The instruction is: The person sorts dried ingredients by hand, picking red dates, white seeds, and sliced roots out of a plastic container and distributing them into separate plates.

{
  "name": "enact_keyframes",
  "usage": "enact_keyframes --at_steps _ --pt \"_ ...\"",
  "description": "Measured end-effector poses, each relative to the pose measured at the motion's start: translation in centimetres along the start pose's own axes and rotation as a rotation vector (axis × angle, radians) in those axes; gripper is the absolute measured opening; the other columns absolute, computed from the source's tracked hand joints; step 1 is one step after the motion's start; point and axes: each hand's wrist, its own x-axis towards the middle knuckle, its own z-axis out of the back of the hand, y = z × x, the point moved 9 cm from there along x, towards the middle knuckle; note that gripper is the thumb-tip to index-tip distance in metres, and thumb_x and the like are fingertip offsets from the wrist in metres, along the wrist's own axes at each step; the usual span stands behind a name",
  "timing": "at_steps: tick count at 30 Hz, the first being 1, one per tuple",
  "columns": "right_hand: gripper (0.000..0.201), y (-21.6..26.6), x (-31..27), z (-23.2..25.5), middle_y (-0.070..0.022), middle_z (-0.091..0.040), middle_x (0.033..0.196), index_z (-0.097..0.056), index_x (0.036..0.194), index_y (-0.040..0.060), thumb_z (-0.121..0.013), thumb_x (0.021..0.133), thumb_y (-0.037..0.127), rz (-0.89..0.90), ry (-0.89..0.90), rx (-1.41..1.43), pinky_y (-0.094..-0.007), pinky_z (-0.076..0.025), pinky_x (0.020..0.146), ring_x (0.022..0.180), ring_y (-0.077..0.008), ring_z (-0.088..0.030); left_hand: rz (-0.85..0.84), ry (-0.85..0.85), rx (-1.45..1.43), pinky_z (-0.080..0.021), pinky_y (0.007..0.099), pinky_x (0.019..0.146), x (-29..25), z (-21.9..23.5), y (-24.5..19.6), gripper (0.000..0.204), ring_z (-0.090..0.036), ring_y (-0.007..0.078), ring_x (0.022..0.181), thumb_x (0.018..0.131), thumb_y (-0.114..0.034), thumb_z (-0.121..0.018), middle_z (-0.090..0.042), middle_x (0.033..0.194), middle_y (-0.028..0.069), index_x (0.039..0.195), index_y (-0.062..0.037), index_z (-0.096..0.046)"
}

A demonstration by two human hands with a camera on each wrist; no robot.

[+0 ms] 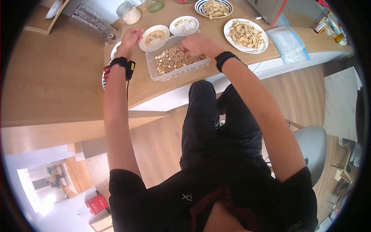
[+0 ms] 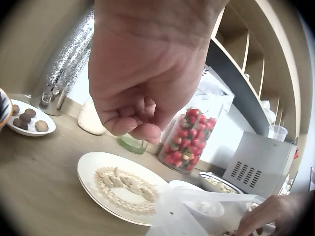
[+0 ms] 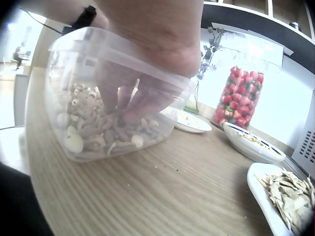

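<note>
A clear plastic box stands near the counter's front edge, filled with brown stick-like pieces and some cream round ones. My right hand reaches into it from the right. Through its cloudy wall, the right wrist view shows the fingers pointing down among the pieces; their tips are buried and I cannot tell whether they pinch any. My left hand hovers beside a cream plate bearing a ring of pale grain. Its fingers hang loosely curled, with nothing visible in them.
Beyond the box sit a small white plate and a blue-rimmed bowl. To the right are a plate of dried slices, a zip bag and a microwave. A strawberry-filled jar and a grain jar stand behind.
</note>
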Motion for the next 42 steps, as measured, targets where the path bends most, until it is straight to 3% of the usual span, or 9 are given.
enact_keyframes --at_steps 6,14,16,19,25,30,36,39,42 --pt "0.021 -0.6 0.6 -1.1 -0.0107 -0.07 0.08 -0.072 0.088 0.0151 -0.071 0.068 0.02 0.014 -0.029 -0.006 -0.0461 -0.053 0.067 0.078 -0.0318 -0.068 0.025 -0.067 0.079 -0.041 0.0226 0.049 -1.5 -0.5 -0.5 0.024 -0.05 0.0065 0.053 0.095 -0.023 -0.059 -0.063 0.071 0.0009 0.106 -0.0027 -0.066" --pt "0.018 -0.3 0.2 -0.7 -0.0111 -0.07 0.078 -0.072 0.086 0.0151 -0.071 0.069 0.021 0.001 -0.011 0.019 -0.0462 -0.053 0.067 0.076 -0.0323 -0.068 -0.465 0.202 0.185 -0.047 0.0272 0.061 -11.2 -9.7 -5.6 0.021 -0.056 0.0116 0.067 0.092 -0.02 -0.064 -0.063 0.077 0.0011 0.106 -0.0049 -0.064" --pt "0.018 0.0 0.4 -0.4 -0.0107 -0.07 0.077 -0.072 0.086 0.0151 -0.071 0.069 0.021 -0.007 0.007 0.009 -0.0461 -0.053 0.067 0.076 -0.0323 -0.068 -0.402 0.224 0.367 -0.048 0.0303 0.064 -12.2 -11.9 -4.5 0.021 -0.059 0.0154 0.072 0.089 -0.018 -0.066 -0.064 0.08 0.004 0.105 -0.0052 -0.064" --pt "0.02 -0.2 0.3 -0.8 -0.0079 -0.07 0.093 -0.069 0.094 0.0155 -0.072 0.076 0.024 -0.067 0.153 -0.06 -0.0428 -0.051 0.074 0.087 -0.029 -0.067 -0.425 0.178 0.637 -0.05 0.0357 0.069 -12.7 -12.9 -3.8 0.022 -0.063 0.0228 0.078 0.084 -0.015 -0.068 -0.065 0.086 0.0093 0.103 -0.0062 -0.064" --pt "0.037 1.8 -0.4 -0.4 -0.0072 -0.058 0.124 -0.062 0.117 0.0192 -0.068 0.081 0.014 0.268 -0.103 0.041 -0.0449 -0.049 0.084 0.106 -0.0296 -0.06 -0.473 0.094 0.743 -0.051 0.0407 0.075 -13.4 -12.7 -4.6 0.026 -0.064 0.0286 0.09 0.079 -0.014 -0.07 -0.064 0.094 0.0109 0.105 -0.0112 -0.065" --pt "0.032 2.2 -0.1 -0.8 -0.0041 -0.067 0.107 -0.065 0.113 0.0204 -0.067 0.081 0.017 0.223 0.14 -0.021 -0.0443 -0.051 0.082 0.102 -0.0276 -0.063 -0.44 0.098 0.794 -0.05 0.0406 0.077 -13.2 -12.6 -3.9 0.029 -0.063 0.0274 0.095 0.079 -0.017 -0.07 -0.063 0.098 0.0092 0.108 -0.0146 -0.066" --pt "0.013 1.9 -0.4 -0.2 -0.0083 -0.068 0.085 -0.068 0.091 0.0135 -0.067 0.078 0.017 0.108 0.162 -0.016 -0.0458 -0.05 0.07 0.084 -0.0321 -0.065 -0.567 0.125 0.701 -0.05 0.0421 0.074 -13.6 -13.8 -3.2 0.018 -0.064 0.0295 0.091 0.079 -0.019 -0.069 -0.064 0.092 0.0094 0.095 -0.0118 -0.067" --pt "0.007 2.0 -0.3 0.4 -0.0122 -0.066 0.077 -0.067 0.085 0.0112 -0.065 0.079 0.014 0.172 0.112 0.051 -0.0446 -0.049 0.066 0.077 -0.0332 -0.064 -0.44 0.158 0.786 -0.051 0.0445 0.068 -13.1 -13.1 -4.0 0.01 -0.066 0.0299 0.082 0.081 -0.019 -0.06 -0.067 0.081 0.011 0.078 -0.0114 -0.066" --pt "0.008 1.5 0.0 0.0 -0.0117 -0.067 0.076 -0.067 0.086 0.0118 -0.064 0.078 0.014 0.077 0.106 -0.026 -0.0442 -0.049 0.065 0.076 -0.034 -0.064 -0.315 0.161 0.755 -0.05 0.0421 0.07 -13.3 -12.7 -4.0 0.01 -0.064 0.0294 0.085 0.08 -0.019 -0.067 -0.066 0.087 0.0084 0.083 -0.0102 -0.064"
